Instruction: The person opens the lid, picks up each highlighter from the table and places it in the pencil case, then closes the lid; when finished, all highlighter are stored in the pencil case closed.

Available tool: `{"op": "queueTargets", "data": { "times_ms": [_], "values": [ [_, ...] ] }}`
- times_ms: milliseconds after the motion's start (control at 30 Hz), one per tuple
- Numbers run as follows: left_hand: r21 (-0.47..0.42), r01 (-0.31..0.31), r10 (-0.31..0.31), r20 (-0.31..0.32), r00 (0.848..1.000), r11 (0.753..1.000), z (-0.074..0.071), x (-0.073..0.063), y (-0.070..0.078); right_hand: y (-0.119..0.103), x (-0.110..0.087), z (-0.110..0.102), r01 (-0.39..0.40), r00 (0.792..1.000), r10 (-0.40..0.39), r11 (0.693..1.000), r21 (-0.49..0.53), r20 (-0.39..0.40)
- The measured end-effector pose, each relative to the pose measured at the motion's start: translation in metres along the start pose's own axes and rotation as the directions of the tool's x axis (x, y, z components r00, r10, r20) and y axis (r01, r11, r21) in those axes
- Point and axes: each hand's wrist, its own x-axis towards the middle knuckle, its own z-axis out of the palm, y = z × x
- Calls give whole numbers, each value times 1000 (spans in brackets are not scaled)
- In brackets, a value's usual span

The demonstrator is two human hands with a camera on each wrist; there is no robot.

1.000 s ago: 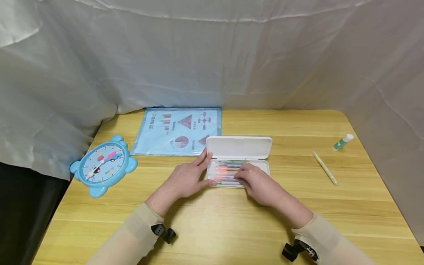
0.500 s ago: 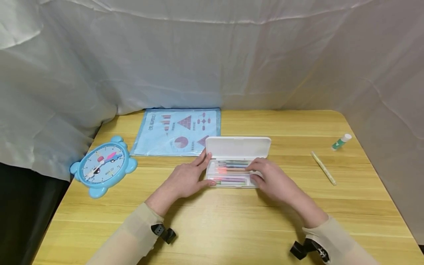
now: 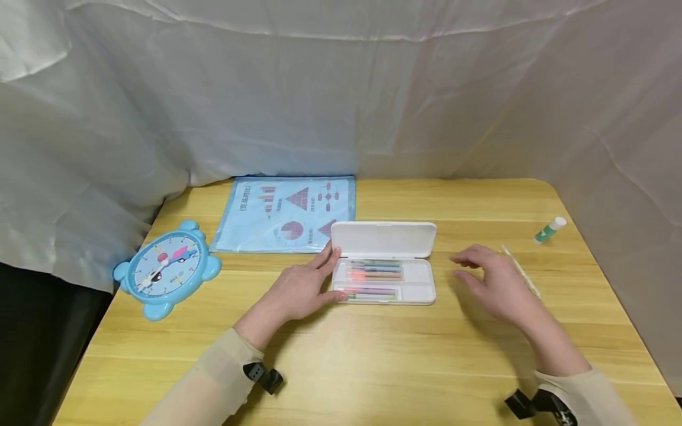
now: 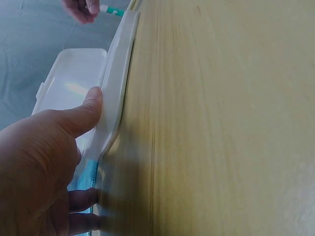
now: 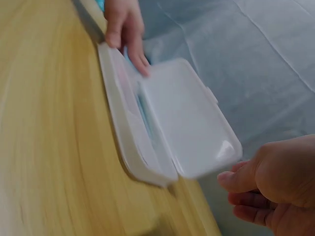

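Note:
A white pencil case (image 3: 421, 290) lies with its lid (image 3: 383, 239) raised, holding several coloured pens (image 3: 375, 275) toward its left side. My left hand (image 3: 298, 289) holds the case's left end, thumb at the front corner and fingers at the back by the hinge. In the left wrist view the thumb (image 4: 91, 110) presses on the case's edge. My right hand (image 3: 498, 287) hovers to the right of the case, fingers loosely bent and holding nothing. A pale yellow pen (image 3: 519, 269) lies just beyond it, partly hidden behind the hand.
A green and white glue stick (image 3: 550, 229) rests at the back right. Behind the case lies a blue printed file bag (image 3: 288, 216). On the left is a blue toy clock (image 3: 167, 266). A grey curtain (image 3: 341, 89) hangs along the table's far side.
My right hand has left the pens in the case and moved right, toward the pale yellow pen. The left hand stays on the case, which has hardly moved.

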Motion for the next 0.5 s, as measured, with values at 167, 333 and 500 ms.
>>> {"op": "queueTargets", "data": {
  "times_ms": [167,333,500],
  "values": [
    [-8,4,-4,18,1000,1000,3,-2,1,19,-15,-14,-59,998,58,998,-20,-29],
    [-11,3,-3,6,1000,1000,3,-2,0,37,-27,-26,-145,989,143,989,-39,-45],
    [-13,-1,1,-1,1000,1000,2,0,-1,53,-36,-33,-193,979,188,980,-51,-82]
  ]
}}
